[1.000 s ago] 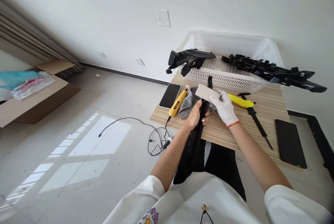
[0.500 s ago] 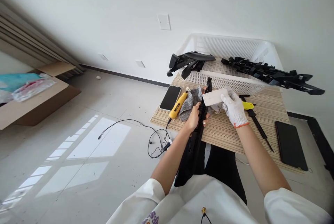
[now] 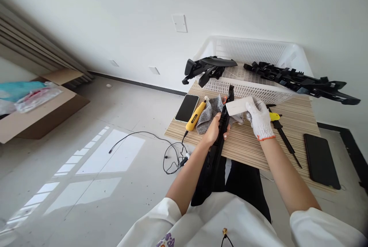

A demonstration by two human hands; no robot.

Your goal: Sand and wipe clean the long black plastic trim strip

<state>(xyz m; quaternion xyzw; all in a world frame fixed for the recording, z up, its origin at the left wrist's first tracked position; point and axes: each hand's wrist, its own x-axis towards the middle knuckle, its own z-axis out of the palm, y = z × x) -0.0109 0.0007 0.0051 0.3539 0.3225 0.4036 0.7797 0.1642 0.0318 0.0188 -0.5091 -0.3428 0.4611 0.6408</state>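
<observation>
My bare left hand is wrapped round a long black plastic part that runs from my lap up onto the striped table. My right hand, in a white knit glove, is closed on a flat white block held against the part's upper end. A grey cloth lies just left of the part, under its tip.
A yellow rotary tool with a black cord and a phone lie at the table's left. A yellow utility knife, a black rod and a dark tablet lie right. A white basket behind holds black parts. A cardboard box sits on the floor.
My gloved right hand has turned the white block from tilted to lying across the part's upper end and shifted slightly right. My left hand keeps its grip.
</observation>
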